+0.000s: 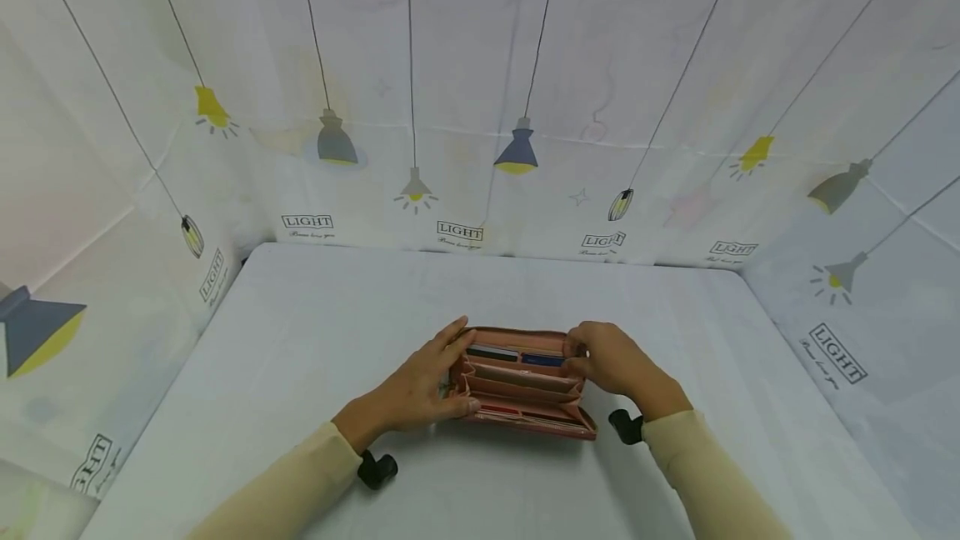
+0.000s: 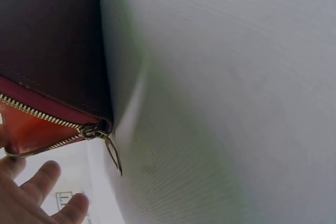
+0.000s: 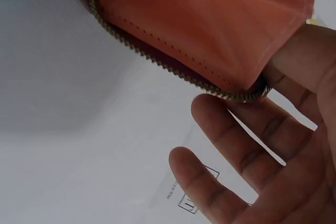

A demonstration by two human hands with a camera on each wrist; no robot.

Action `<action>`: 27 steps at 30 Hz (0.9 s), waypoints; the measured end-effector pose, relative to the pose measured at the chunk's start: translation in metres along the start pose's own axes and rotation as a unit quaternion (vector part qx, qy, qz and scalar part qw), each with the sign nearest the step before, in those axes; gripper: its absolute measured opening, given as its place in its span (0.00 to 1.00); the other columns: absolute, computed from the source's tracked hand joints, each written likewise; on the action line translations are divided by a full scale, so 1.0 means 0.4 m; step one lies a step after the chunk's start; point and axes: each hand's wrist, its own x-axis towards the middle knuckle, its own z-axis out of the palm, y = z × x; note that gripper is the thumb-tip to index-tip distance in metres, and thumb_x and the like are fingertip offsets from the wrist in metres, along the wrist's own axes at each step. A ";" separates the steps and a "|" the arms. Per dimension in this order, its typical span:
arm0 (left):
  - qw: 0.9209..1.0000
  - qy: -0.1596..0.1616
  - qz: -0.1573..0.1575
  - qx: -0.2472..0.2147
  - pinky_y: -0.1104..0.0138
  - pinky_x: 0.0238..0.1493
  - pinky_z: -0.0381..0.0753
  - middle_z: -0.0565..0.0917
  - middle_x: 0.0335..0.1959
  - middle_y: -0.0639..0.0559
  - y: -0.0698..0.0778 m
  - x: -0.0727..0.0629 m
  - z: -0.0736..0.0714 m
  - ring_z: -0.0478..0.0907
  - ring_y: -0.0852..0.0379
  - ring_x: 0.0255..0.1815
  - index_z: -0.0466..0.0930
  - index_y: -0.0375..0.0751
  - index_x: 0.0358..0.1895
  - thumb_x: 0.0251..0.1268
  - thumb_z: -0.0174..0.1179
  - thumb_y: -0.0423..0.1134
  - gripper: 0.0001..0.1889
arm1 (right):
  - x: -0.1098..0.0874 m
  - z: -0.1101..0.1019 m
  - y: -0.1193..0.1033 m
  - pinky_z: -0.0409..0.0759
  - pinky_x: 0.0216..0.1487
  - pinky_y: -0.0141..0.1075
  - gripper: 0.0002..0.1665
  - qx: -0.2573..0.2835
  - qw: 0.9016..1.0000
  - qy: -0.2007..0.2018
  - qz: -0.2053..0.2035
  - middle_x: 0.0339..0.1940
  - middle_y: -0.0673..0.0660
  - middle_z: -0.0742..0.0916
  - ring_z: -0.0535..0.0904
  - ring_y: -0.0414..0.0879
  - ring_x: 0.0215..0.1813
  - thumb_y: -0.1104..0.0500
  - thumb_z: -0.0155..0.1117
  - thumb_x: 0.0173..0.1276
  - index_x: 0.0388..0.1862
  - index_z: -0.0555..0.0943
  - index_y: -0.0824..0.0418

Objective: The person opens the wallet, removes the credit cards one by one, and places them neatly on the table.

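Observation:
A pink-brown zip wallet [image 1: 525, 383] lies spread wide on the table, its pleated compartments facing up. Cards sit in its slots, among them a blue card [image 1: 543, 360] and a dark card [image 1: 492, 352] along the far side. My left hand [image 1: 412, 382] holds the wallet's left end, thumb on the near edge and fingers at the far edge. With my right hand [image 1: 618, 361] I pinch the far right corner; in the right wrist view the thumb reaches inside and the fingers stay outside. A brass zip pull [image 2: 113, 156] hangs from the zip's end.
The white table [image 1: 337, 298] extends around the wallet on every side. Cloth walls [image 1: 465, 65] printed with hanging lamps enclose its back and sides. Dark wrist cameras [image 1: 377, 470] are worn below both hands.

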 end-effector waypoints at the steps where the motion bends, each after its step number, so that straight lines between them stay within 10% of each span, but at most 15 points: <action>1: 1.000 -0.003 -0.003 0.000 0.42 0.78 0.60 0.37 0.87 0.58 0.000 0.000 0.000 0.46 0.47 0.86 0.44 0.47 0.87 0.69 0.60 0.70 0.54 | 0.000 -0.003 -0.002 0.76 0.34 0.39 0.11 0.002 1.000 -0.008 0.001 0.34 0.47 0.84 0.77 0.44 0.36 0.62 0.74 0.68 0.28 0.82 0.53; 14: 0.999 -0.021 -0.012 0.020 0.41 0.77 0.61 0.37 0.87 0.59 0.016 0.000 -0.008 0.47 0.45 0.86 0.44 0.49 0.87 0.68 0.61 0.70 0.55 | 0.002 -0.023 -0.011 0.77 0.39 0.40 0.10 -0.013 0.999 -0.048 -0.003 0.38 0.48 0.81 0.76 0.43 0.39 0.66 0.68 0.73 0.31 0.82 0.54; 27: 0.999 -0.011 -0.019 0.035 0.42 0.74 0.66 0.35 0.87 0.60 0.010 -0.002 0.006 0.53 0.43 0.84 0.43 0.53 0.87 0.64 0.65 0.69 0.57 | -0.010 0.015 0.016 0.78 0.28 0.36 0.06 0.107 0.993 -0.021 -0.036 0.33 0.52 0.83 0.81 0.42 0.29 0.65 0.56 0.82 0.40 0.73 0.60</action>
